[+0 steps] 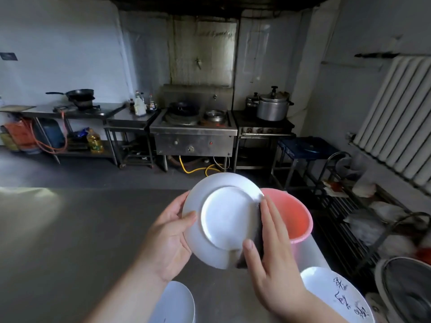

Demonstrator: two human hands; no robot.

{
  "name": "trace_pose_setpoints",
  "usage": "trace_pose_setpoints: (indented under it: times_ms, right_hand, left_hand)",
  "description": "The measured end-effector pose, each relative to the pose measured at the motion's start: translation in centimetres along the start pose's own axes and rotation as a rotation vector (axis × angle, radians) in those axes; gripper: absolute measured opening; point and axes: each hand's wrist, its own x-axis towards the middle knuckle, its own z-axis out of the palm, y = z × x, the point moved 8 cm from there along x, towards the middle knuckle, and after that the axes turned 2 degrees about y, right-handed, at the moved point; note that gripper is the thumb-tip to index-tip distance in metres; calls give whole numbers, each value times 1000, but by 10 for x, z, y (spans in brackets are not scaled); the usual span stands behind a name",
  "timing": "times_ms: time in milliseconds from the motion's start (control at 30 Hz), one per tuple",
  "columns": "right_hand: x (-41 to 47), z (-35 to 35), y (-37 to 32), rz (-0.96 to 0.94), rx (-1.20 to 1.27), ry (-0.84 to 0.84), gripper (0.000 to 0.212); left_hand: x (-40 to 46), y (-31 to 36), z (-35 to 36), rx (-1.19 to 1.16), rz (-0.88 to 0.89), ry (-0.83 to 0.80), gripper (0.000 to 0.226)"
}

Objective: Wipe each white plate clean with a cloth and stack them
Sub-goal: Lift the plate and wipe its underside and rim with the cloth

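Your left hand (171,231) grips the left rim of a white plate (221,217), thumb on its underside, which faces you. The plate is held tilted in the air above the table (81,241). Your right hand (272,257) grasps a dark cloth (257,241) against the plate's right edge, thumb on the near side. A pink basin (293,215) sits just behind the plate. Two more plates rest on the table below: one (177,304) at lower centre, one with black writing (338,294) at lower right.
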Motion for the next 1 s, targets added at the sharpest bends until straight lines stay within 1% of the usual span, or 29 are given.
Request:
trace_pose_setpoints:
  times_ms: [100, 200, 300, 400, 500, 567, 600, 633, 700, 767, 833, 867, 933, 1000]
  right_hand:
    - [39, -12, 8, 62, -11, -30, 72]
    - [72, -24, 7, 13, -36, -34, 64]
    - [43, -7, 10, 59, -7, 28, 69]
    - [3, 19, 10, 113, 95, 67, 73]
    - [25, 9, 21, 174, 139, 164, 63]
    - [52, -4, 32, 244, 144, 177, 58]
    - [59, -7, 35, 250, 141, 177, 57]
    - [59, -6, 35, 243, 142, 179, 58]
    - [44, 9, 30, 270, 198, 154, 70]
    - [19, 29, 24, 321, 294, 112, 82]
    - [11, 28, 28, 340, 320, 140, 85]
    - [17, 19, 34, 343, 288, 170, 82]
    - [40, -2, 40, 295, 219, 183, 66]
    - [68, -16, 39, 200, 226, 84, 53]
  left_hand:
    - [0, -14, 3, -23, -12, 16, 54]
    - [3, -15, 10, -42, 34, 27, 53]
    - [12, -9, 9, -81, 79, 108, 56]
    - [14, -11, 9, -97, 84, 154, 56]
    - [10, -19, 14, -130, 65, 118, 63]
    - [10, -19, 18, -131, 70, 100, 64]
    - [11, -18, 18, -125, 79, 106, 64]
    - [13, -17, 17, -120, 88, 115, 62]
    - [15, -17, 19, -120, 103, 114, 59]
    - [14, -22, 21, -119, 100, 83, 62]
    - [12, -27, 25, -96, 82, 30, 65]
    - [11, -27, 26, -76, 66, 7, 66]
    - [13, -22, 25, -39, 23, -3, 63]
    - [18, -10, 21, 4, -23, -1, 50]
